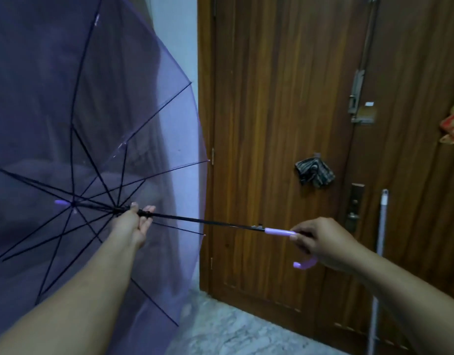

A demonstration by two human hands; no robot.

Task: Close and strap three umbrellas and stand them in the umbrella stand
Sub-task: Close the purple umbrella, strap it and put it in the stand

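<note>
A see-through purple umbrella (98,103) is fully open and fills the left of the view, its black ribs fanning out from the hub. Its black shaft (208,222) runs to the right, roughly level, to a lilac hooked handle (279,231). My left hand (135,222) is on the shaft at the runner, just behind the ribs, thumb on top and fingers partly spread underneath. My right hand (320,242) is closed around the handle, with the hook's tip sticking out below it. No umbrella stand and no other umbrellas are in view.
A brown wooden door (272,124) stands straight ahead with a bolt (356,93), a lock plate (355,208) and a striped cloth (314,172) hanging on it. A pale pole (379,252) leans at the right. The floor (233,331) is grey marble.
</note>
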